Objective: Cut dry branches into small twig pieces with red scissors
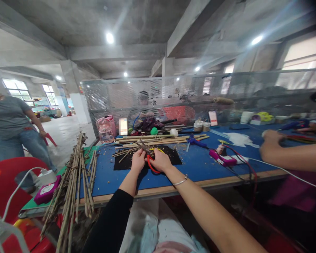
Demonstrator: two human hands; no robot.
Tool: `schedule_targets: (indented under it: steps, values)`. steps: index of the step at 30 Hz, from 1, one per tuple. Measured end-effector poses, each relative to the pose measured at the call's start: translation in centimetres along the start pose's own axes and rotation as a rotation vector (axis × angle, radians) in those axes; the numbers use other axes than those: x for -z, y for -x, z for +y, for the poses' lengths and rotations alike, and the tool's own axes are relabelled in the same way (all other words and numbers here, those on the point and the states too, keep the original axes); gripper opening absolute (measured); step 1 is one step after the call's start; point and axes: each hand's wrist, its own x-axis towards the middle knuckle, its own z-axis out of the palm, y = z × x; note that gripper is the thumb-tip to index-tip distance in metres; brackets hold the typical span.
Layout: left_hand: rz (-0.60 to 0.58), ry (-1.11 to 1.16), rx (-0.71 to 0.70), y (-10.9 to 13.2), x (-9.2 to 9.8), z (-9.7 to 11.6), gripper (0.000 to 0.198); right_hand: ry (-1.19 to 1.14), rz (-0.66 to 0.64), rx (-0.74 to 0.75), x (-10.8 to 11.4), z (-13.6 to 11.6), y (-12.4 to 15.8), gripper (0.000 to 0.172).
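My right hand (pixel 160 161) is closed round red-handled scissors (pixel 153 168), whose blades point up and away to the left. Close beside the blades, my left hand (pixel 138 160) has its fingers pinched together; whatever it holds is too small to make out. Both hands are over a black cloth (pixel 173 157) scattered with plant scraps. Thin cut sticks (pixel 125 152) lie at the cloth's left side. Something yellow and curved (pixel 159 150) shows just behind my right hand.
Long dry stalks (pixel 75 175) are bundled at the table's left end. Behind the cloth lie pale sticks (pixel 165 139) and a blue glue gun (pixel 197 141). A purple power strip (pixel 222 158) trails cords at right, near a co-worker's arm (pixel 292 153). Another person (pixel 13 119) stands left.
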Motion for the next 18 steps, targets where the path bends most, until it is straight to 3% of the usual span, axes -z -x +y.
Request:
schedule_targets:
  steps: [8, 18]
  values:
    - [0.024, -0.017, 0.016, -0.26, 0.33, -0.29, 0.028, -0.008, -0.030, -0.023, -0.34, 0.09, -0.07, 0.058]
    - [0.135, -0.173, -0.004, -0.36, 0.96, -0.33, 0.025, -0.034, -0.061, -0.046, -0.49, 0.45, -0.26, 0.055]
